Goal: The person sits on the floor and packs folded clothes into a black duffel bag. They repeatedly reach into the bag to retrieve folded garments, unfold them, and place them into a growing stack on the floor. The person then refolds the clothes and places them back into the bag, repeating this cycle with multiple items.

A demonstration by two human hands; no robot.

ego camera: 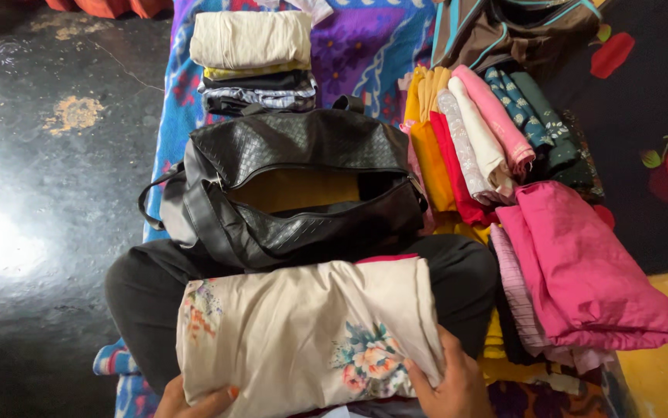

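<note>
So far only something yellow, I think, lies in the open black bag (303, 186); my hands (446, 387) clasp a cream floral bundle (303, 333), piles (574, 263) still unpacked.

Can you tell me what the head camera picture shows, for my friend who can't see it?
Two hands, the left hand and right hand, hold a folded cream cloth with flowers on the person's lap. In front sits an open black bag, with stacks of folded clothes beside it.
</note>
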